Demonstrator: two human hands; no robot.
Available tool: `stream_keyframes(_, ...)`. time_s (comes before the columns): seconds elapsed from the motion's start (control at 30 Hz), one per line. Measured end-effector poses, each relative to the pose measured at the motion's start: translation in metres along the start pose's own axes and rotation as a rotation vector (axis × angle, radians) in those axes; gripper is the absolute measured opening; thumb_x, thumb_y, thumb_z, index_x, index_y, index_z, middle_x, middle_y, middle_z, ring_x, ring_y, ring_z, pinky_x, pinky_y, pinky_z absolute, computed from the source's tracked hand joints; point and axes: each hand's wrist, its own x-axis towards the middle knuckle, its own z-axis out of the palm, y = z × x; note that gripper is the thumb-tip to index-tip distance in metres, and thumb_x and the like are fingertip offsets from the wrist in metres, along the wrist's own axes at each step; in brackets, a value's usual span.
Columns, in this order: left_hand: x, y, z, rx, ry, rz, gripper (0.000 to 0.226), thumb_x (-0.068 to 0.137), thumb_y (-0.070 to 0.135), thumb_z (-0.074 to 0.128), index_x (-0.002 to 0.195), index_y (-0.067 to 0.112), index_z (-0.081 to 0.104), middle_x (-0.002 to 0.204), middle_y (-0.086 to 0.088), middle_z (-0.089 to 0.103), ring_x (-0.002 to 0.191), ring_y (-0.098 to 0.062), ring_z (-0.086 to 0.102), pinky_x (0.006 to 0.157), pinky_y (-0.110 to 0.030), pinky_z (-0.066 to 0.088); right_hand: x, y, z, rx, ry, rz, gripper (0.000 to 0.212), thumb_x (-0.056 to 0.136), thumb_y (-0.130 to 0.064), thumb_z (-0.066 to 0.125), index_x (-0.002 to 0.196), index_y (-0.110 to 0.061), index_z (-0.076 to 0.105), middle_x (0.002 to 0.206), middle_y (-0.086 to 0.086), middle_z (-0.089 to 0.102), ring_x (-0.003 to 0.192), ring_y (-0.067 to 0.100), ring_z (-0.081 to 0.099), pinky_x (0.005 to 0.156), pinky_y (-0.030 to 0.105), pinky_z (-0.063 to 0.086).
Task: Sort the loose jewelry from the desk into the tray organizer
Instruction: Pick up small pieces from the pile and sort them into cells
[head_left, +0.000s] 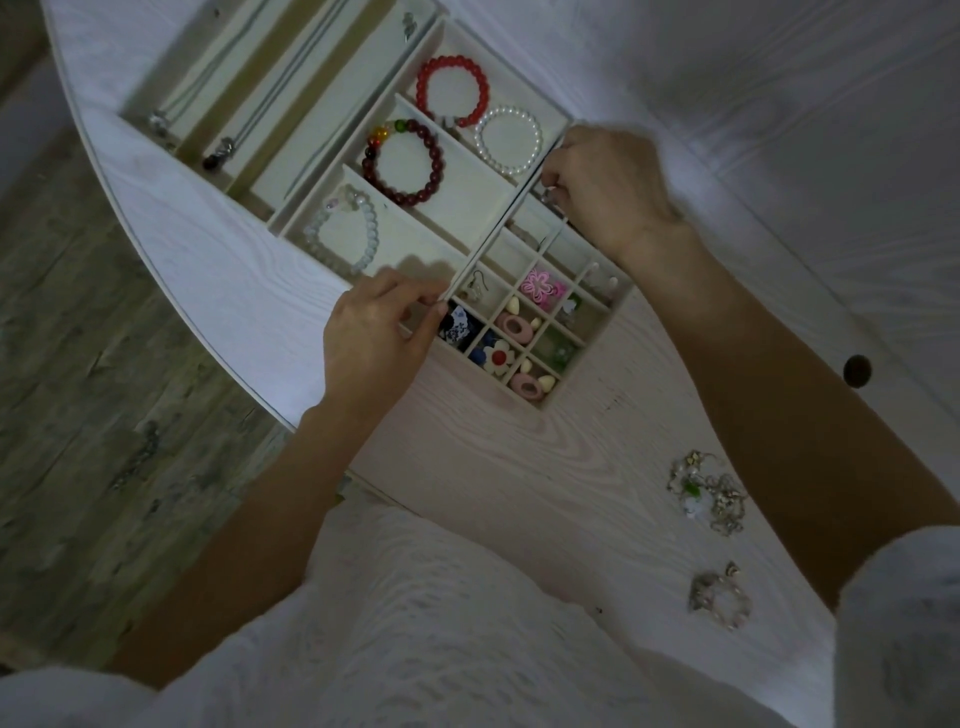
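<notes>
Left hand (374, 338) pinches gridded tray (587, 332) corner; right hand (608, 187) pinches its far edge; loose jewelry (709, 491) near desk's (519, 467) right edge

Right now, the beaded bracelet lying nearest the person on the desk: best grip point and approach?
Pinch the bead loop of the beaded bracelet from straight above, on its near, plain arc. It lies flat on the desk, apart from the tangled pile, so nothing blocks it. Probably avoid the charm end: it looks uneven and could slip.

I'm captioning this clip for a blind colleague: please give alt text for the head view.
Both hands, left hand and right hand, grip a gridded earring tray beside a bracelet tray holding beaded bracelets. Two clumps of loose jewelry remain on the white desk.
</notes>
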Motion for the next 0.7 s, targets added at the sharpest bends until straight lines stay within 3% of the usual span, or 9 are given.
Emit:
stream_keyframes(0.2,0.000,0.001,-0.001,-0.004,-0.005,-0.009,0.021,0.089,0.026,0.060,0.103,0.015,0.072,0.086,-0.002,0.066,0.072,-0.017,0.057,0.062,-0.029,0.045,-0.004,0.000,-0.002,0.140,0.033,0.047,0.024,0.091,-0.009,0.053,0.112,-0.007,0.065,0.114,0.012,0.061,0.099,0.028,0.058,0.078,0.031,0.042)
stream_keyframes(0.47,0.001,0.000,-0.001,-0.009,-0.006,-0.006,0.020,0.089,0.025,0.062,0.103,0.015,0.072,0.086,-0.002,0.066,0.070,-0.017,0.058,0.061,-0.029,0.047,-0.008,-0.002,-0.009,0.212,0.021,0.066,0.025,0.094,-0.006,0.049,0.111,-0.008,0.067,0.105,0.014,0.069,0.093,0.028,0.064,0.086,0.035,0.050)
stream_keyframes(0.63,0.001,0.002,-0.002,-0.017,0.006,-0.004,0.018,0.088,0.023,0.064,0.102,0.015,0.072,0.085,-0.002,0.066,0.069,-0.016,0.057,0.061,-0.030,0.047,-0.008,-0.006,-0.007,0.202,-0.023,0.070,0.027,0.091,-0.004,0.047,0.100,-0.011,0.072,0.092,0.010,0.069,0.078,0.023,0.062,0.069,0.027,0.044)
stream_keyframes(0.7,0.001,0.002,-0.001,-0.015,0.005,-0.001,0.018,0.088,0.022,0.064,0.102,0.014,0.072,0.085,-0.002,0.066,0.069,-0.016,0.056,0.061,-0.030,0.047,-0.012,-0.008,-0.007,0.227,0.009,0.044,0.024,0.091,-0.008,0.052,0.105,-0.014,0.070,0.099,0.006,0.070,0.085,0.022,0.064,0.075,0.029,0.048)
